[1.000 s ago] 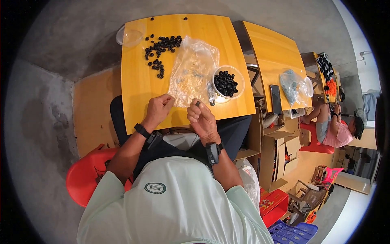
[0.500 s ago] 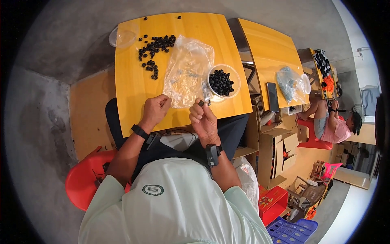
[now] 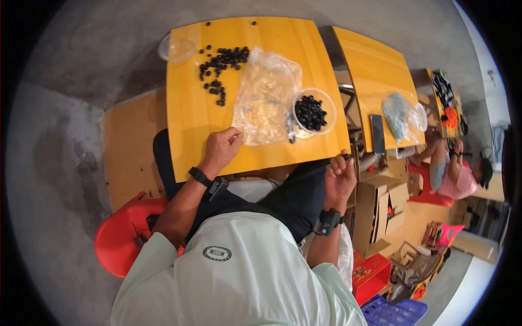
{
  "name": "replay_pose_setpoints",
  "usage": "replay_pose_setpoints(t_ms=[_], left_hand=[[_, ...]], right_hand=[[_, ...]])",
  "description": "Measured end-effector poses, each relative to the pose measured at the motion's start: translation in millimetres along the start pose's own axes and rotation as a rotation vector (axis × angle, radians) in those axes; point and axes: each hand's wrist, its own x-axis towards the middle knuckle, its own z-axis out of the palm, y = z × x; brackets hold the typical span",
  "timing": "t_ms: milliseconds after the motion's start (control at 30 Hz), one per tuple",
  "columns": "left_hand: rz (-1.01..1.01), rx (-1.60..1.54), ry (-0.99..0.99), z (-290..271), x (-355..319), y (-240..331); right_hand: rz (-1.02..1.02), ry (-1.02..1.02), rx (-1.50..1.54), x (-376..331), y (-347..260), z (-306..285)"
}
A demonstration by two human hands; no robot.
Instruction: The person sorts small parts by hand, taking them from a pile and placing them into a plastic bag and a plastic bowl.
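Note:
My right hand (image 3: 340, 182) is out past the table's near right corner. Its fingertips pinch a small black rounded piece (image 3: 346, 157). At the table's near edge, my left hand (image 3: 223, 148) is closed with thumb and forefinger together, beside the lower left corner of a clear plastic bag (image 3: 261, 117); whether anything is between those fingers is too small to tell. The bag lies flat, with small bits showing through it. Right of the bag stands a clear round tub (image 3: 330, 111) holding many black pieces (image 3: 310, 113). More black pieces (image 3: 223, 60) lie scattered at the far left.
A clear lid-like dish (image 3: 180, 50) overhangs the table's far left corner. On a second table (image 3: 375, 65) lie a phone (image 3: 377, 133) and a bluish bag (image 3: 395, 114). Cardboard boxes (image 3: 367, 217) stand at right. Another person (image 3: 458, 176) sits farther right.
My right hand has swung right, away from the bag and beyond the table edge, still pinching the black piece. The left hand stays by the bag's corner. The whole view has shifted slightly.

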Motion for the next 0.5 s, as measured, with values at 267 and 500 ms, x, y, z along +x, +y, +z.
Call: replay_pose_setpoints(t_ms=[267,500], left_hand=[[0.003,0.060,0.026,-12.9,2.8,-7.1],[0.004,-0.022,0.074,0.3,-2.0,-0.2]], right_hand=[[-0.189,0.359,-0.059,-25.9,-66.2,-86.2],[-0.159,0.573,-0.191,-52.8,-95.9,-164.8]])
